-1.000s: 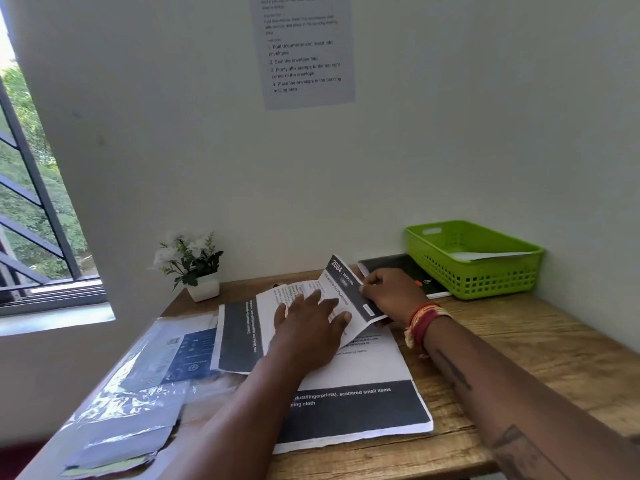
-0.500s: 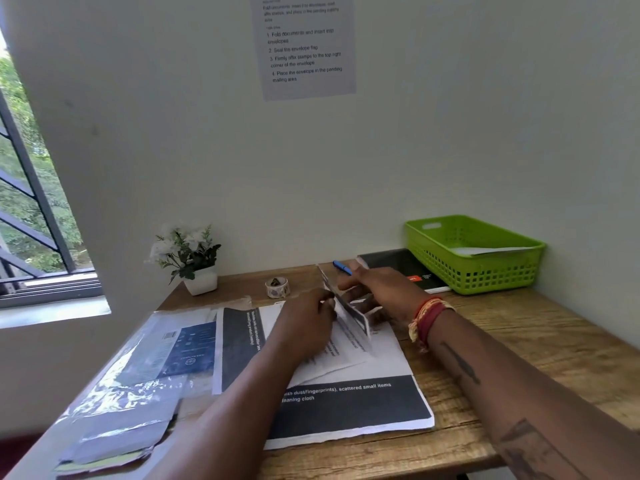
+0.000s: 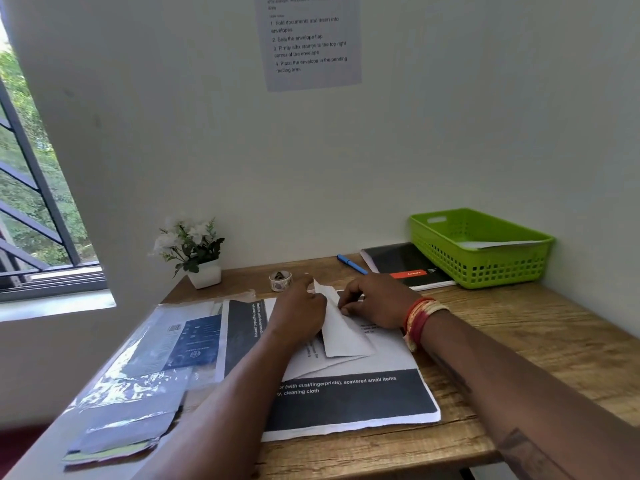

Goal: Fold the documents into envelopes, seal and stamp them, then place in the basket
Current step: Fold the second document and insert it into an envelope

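A white document (image 3: pixel 341 336) lies folded over on a stack of printed sheets (image 3: pixel 349 403) in the middle of the wooden desk. My left hand (image 3: pixel 298 315) sits on its left side, fingers curled at the far edge of the fold. On the right side, the fingertips of my right hand (image 3: pixel 375 304) press down on the folded paper. A green basket (image 3: pixel 481 249) stands at the back right corner with a white envelope inside. A small roll of stamps (image 3: pixel 280 280) rests behind my left hand.
A blue pen (image 3: pixel 351 264) and a black booklet (image 3: pixel 405 266) lie beside the basket. A potted white flower (image 3: pixel 194 251) stands at the back left. Plastic-wrapped envelopes (image 3: pixel 138 386) cover the desk's left side. An instruction sheet (image 3: pixel 308 39) hangs on the wall.
The upright flap with the dark printed band has been turned over and laid flat, white side up. Both hands came down onto the fold. The stamp roll and pen are uncovered.
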`<act>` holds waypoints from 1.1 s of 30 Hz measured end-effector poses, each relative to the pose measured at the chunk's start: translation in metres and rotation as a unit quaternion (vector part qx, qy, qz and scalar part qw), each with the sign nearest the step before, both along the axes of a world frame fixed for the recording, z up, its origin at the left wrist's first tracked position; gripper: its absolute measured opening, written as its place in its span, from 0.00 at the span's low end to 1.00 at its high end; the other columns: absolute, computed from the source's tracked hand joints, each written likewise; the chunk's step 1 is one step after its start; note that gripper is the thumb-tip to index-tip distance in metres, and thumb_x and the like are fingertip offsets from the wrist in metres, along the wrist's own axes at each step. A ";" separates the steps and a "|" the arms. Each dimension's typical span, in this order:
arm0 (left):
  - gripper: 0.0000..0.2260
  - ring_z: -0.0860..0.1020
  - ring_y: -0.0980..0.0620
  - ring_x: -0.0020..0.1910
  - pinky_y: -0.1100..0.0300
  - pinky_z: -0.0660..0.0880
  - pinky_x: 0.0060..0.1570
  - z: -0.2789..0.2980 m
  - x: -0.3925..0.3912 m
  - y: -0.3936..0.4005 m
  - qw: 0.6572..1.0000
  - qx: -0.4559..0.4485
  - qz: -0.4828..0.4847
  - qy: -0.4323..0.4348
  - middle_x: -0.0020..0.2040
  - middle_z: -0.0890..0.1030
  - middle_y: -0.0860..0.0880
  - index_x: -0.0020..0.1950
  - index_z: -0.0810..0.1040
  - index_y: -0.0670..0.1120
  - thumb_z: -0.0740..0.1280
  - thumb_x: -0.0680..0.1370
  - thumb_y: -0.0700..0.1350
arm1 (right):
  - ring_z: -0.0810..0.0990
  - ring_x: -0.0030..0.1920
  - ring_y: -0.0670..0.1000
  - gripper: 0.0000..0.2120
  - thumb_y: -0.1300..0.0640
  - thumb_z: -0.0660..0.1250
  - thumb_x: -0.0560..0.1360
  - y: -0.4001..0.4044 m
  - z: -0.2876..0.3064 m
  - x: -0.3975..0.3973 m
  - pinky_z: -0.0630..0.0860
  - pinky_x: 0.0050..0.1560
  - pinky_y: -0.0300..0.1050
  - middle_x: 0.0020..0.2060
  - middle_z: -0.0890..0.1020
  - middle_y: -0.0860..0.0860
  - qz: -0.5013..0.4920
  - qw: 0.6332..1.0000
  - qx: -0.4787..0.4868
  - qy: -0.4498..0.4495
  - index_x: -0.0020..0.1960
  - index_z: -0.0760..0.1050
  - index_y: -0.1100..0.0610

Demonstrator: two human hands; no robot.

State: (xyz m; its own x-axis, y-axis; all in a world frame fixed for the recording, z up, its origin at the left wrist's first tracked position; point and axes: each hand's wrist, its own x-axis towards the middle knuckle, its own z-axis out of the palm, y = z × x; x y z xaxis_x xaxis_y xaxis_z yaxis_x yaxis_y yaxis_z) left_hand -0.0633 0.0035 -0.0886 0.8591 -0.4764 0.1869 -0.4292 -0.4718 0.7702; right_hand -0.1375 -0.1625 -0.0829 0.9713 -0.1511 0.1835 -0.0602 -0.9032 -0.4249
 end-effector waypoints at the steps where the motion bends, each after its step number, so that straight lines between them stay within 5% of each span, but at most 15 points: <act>1: 0.25 0.80 0.48 0.54 0.58 0.75 0.48 0.000 0.001 0.001 1.000 0.003 -0.006 -0.004 0.59 0.81 0.48 0.77 0.68 0.51 0.59 0.78 0.41 | 0.79 0.52 0.43 0.06 0.51 0.71 0.77 0.000 0.000 0.000 0.70 0.51 0.35 0.48 0.81 0.38 -0.001 1.000 -0.009 -0.002 0.53 0.84 0.47; 4: 0.25 0.77 0.48 0.61 0.60 0.73 0.55 -0.003 0.008 0.001 0.989 0.110 -0.024 -0.092 0.65 0.78 0.47 0.77 0.68 0.53 0.60 0.79 0.42 | 0.79 0.49 0.43 0.05 0.49 0.71 0.76 0.000 -0.001 0.002 0.70 0.47 0.36 0.45 0.80 0.38 -0.001 0.999 -0.032 -0.005 0.51 0.84 0.46; 7: 0.18 0.67 0.42 0.72 0.48 0.68 0.69 -0.007 0.010 -0.002 0.953 0.249 -0.013 -0.172 0.73 0.68 0.44 0.69 0.77 0.55 0.61 0.80 0.48 | 0.79 0.49 0.43 0.04 0.49 0.72 0.76 0.001 -0.002 0.003 0.69 0.44 0.35 0.45 0.81 0.39 0.007 0.999 -0.033 -0.002 0.50 0.84 0.45; 15: 0.21 0.39 0.40 0.81 0.40 0.45 0.78 -0.020 0.012 -0.007 0.929 0.308 -0.090 -0.183 0.83 0.38 0.44 0.78 0.63 0.63 0.50 0.85 0.54 | 0.80 0.47 0.44 0.05 0.48 0.74 0.74 -0.003 -0.007 0.005 0.72 0.46 0.36 0.45 0.82 0.41 -0.018 0.999 -0.010 -0.033 0.47 0.81 0.49; 20: 0.23 0.47 0.42 0.82 0.39 0.47 0.78 -0.022 0.016 -0.007 0.925 0.324 -0.112 -0.163 0.84 0.48 0.46 0.81 0.55 0.61 0.47 0.85 0.52 | 0.80 0.46 0.46 0.06 0.50 0.74 0.75 -0.005 -0.006 0.014 0.71 0.43 0.37 0.44 0.82 0.44 -0.039 0.999 -0.008 -0.019 0.47 0.80 0.50; 25: 0.23 0.49 0.43 0.82 0.40 0.48 0.78 -0.022 0.013 -0.007 0.925 0.325 -0.105 -0.163 0.83 0.52 0.47 0.82 0.56 0.59 0.47 0.85 0.52 | 0.80 0.49 0.50 0.11 0.48 0.75 0.73 -0.003 0.002 0.012 0.77 0.51 0.45 0.53 0.80 0.49 -0.056 0.998 -0.008 0.013 0.50 0.78 0.51; 33: 0.23 0.56 0.42 0.80 0.38 0.55 0.76 -0.022 0.017 -0.009 0.920 0.334 -0.111 -0.173 0.82 0.57 0.46 0.81 0.57 0.57 0.48 0.85 0.53 | 0.77 0.48 0.47 0.18 0.42 0.77 0.69 -0.011 0.011 0.003 0.72 0.44 0.42 0.47 0.77 0.45 -0.024 0.995 -0.011 0.098 0.53 0.76 0.48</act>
State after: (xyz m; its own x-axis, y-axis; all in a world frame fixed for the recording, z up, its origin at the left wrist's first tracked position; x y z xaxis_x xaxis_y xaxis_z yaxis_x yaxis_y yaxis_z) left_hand -0.0464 -0.0052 -0.1106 0.6713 -0.7404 0.0335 -0.7367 -0.6616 0.1397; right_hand -0.1349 -0.1731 -0.0722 0.9805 -0.1965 -0.0045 -0.1834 -0.9066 -0.3801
